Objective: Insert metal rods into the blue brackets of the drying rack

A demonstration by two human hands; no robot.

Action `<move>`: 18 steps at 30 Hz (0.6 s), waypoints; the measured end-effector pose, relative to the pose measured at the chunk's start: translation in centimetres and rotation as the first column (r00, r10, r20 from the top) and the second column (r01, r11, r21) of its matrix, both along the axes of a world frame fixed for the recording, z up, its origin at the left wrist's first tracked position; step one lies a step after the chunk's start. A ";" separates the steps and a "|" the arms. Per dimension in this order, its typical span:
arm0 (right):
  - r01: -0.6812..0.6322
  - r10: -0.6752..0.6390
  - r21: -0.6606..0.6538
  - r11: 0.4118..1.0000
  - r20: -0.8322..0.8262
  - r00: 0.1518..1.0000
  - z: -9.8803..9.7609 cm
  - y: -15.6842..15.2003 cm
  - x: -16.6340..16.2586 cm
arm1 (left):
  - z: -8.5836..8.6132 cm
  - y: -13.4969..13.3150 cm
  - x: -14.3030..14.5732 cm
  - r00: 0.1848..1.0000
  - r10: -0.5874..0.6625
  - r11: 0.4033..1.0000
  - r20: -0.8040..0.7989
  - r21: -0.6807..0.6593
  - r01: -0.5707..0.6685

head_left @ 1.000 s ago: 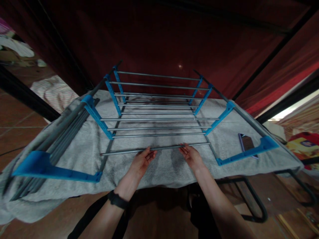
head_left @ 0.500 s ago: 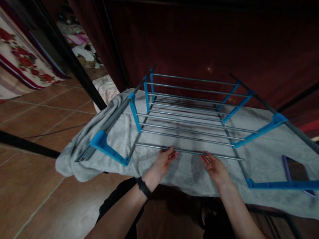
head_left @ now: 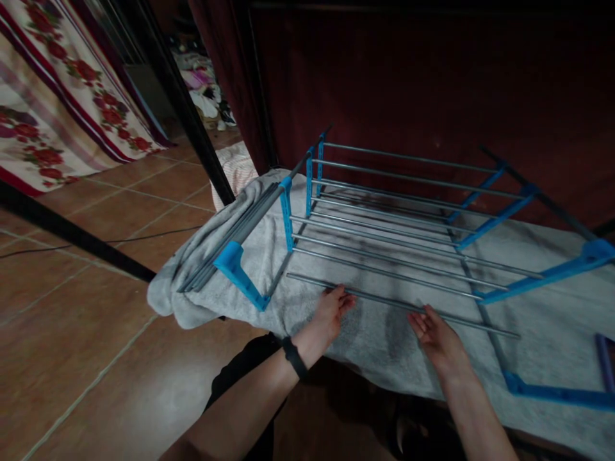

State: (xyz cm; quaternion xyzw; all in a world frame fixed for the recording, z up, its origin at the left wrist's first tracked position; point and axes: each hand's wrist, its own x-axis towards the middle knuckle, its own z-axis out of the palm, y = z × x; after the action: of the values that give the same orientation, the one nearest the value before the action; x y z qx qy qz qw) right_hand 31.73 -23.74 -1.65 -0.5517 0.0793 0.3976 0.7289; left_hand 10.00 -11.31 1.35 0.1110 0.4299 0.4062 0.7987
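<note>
A loose metal rod (head_left: 384, 299) lies crosswise in front of me, with both hands on it. My left hand (head_left: 331, 314) is closed on the rod left of its middle, thumb and fingers pinching it. Further right, my right hand (head_left: 436, 330) holds the same rod between thumb and fingertips. Just beyond is a partly assembled rack (head_left: 509, 283) of blue plastic brackets and dark side tubes, with several metal rods spanning it. The rod's left end is apart from the near-left blue bracket (head_left: 245, 282); its right end passes over a dark tube.
The rack rests on a grey blanket (head_left: 379, 352). More grey tubes (head_left: 230, 240) lie bundled at its left side. A purple-edged phone (head_left: 606, 358) is partly cut off at the right. Black metal posts (head_left: 192, 115) stand left, near a floral curtain (head_left: 110, 115).
My view has turned left, so the rack sits further right in it. The rod, still in both hands, slants more, its right end closer to me.
</note>
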 end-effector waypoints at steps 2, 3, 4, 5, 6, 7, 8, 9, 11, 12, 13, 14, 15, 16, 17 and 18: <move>0.002 -0.002 -0.012 1.000 -0.008 1.000 0.2 0.0 0.0 | 0.1 0.1 -0.1 0.999 0.040 0.999 0.003 0.005 -0.040; 0.006 -0.006 -0.017 1.000 -0.011 1.000 0.3 0.0 0.0 | 0.2 0.1 -0.1 0.998 0.057 0.998 0.006 0.012 -0.057; 0.010 -0.010 -0.021 1.000 -0.014 1.000 0.4 0.0 0.0 | 0.3 0.1 -0.2 0.998 0.068 0.997 0.011 0.020 -0.068; 0.012 -0.012 -0.020 1.000 -0.019 1.000 0.5 0.0 -0.1 | 0.4 0.1 -0.3 0.997 0.074 0.997 0.016 0.027 -0.075; 0.010 -0.010 -0.011 1.000 -0.024 1.000 0.6 0.0 -0.1 | 0.4 0.1 -0.3 0.997 0.077 0.996 0.020 0.034 -0.078; 0.001 -0.001 0.004 1.000 -0.030 1.000 0.7 0.0 -0.1 | 0.5 0.0 -0.4 0.997 0.075 0.996 0.022 0.038 -0.076; -0.014 0.014 0.025 1.000 -0.038 0.999 0.8 0.0 -0.2 | 0.5 0.0 -0.5 0.997 0.069 0.997 0.023 0.039 -0.070; -0.031 0.033 0.048 0.998 -0.044 0.998 0.9 0.0 -0.2 | 0.5 0.0 -0.5 0.998 0.064 0.997 0.021 0.037 -0.064; -0.060 0.064 0.080 0.995 -0.046 0.997 1.0 0.0 -0.4 | 0.5 0.0 -0.5 0.998 0.060 0.998 0.013 0.030 -0.060; -0.066 0.070 0.084 0.994 -0.044 0.997 1.0 0.0 -0.4 | 0.5 0.0 -0.5 0.998 0.059 0.998 0.008 0.026 -0.059; -0.065 0.069 0.082 0.994 -0.040 0.997 0.9 0.0 -0.5 | 0.4 0.0 -0.5 0.998 0.061 0.998 0.003 0.024 -0.061; -0.061 0.064 0.081 0.995 -0.036 0.997 0.9 0.0 -0.6 | 0.4 0.0 -0.5 0.998 0.064 0.998 -0.003 0.026 -0.064; -0.056 0.058 0.079 0.995 -0.034 0.998 0.9 0.1 -0.6 | 0.4 0.1 -0.5 0.998 0.065 0.998 -0.009 0.028 -0.065; -0.051 0.053 0.077 0.996 -0.034 0.998 0.8 0.1 -0.7 | 0.4 0.1 -0.5 0.998 0.066 0.997 -0.015 0.031 -0.066; -0.044 0.047 0.078 0.996 -0.035 0.998 0.8 0.1 -0.7 | 0.4 0.1 -0.5 0.997 0.069 0.997 -0.022 0.033 -0.068; -0.036 0.039 0.076 0.996 -0.039 0.998 0.8 0.1 -0.8 | 0.4 0.2 -0.5 0.997 0.073 0.997 -0.030 0.033 -0.072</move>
State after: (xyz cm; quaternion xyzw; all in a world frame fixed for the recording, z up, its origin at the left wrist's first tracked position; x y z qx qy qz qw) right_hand 30.97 -23.63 -0.84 -0.5172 0.0687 0.4249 0.7398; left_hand 9.46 -11.15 1.77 0.1145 0.4393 0.4399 0.7748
